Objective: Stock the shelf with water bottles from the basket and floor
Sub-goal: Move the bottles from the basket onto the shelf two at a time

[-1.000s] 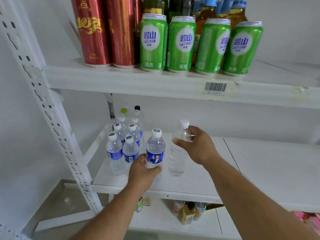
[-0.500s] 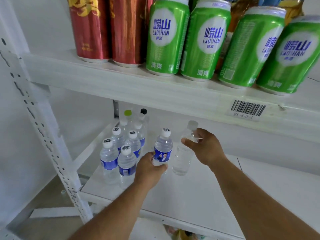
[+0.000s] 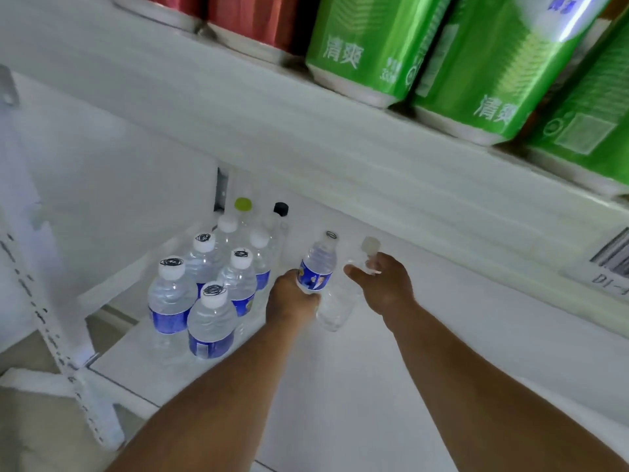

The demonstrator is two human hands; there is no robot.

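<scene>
Plastic: thin, clear, likely slick; I judged both bottles light but easily dented, best taken at the waist (not the cap).
Labelled bottle: blue band, white cap; left hand gripped its lower body, over the middle shelf.
Plain bottle: unlabelled; right hand curled round its neck, just beside.

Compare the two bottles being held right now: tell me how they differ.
The bottle in the left hand wears a blue label; the bottle in the right hand is bare and clear. The blue-label bottle is gripped low on its body; the clear bottle is gripped near its neck. The blue-label bottle's cap bears a dark scribble; the clear one's cap looks plain. Both are small, capped and lean back over the shelf.
</scene>
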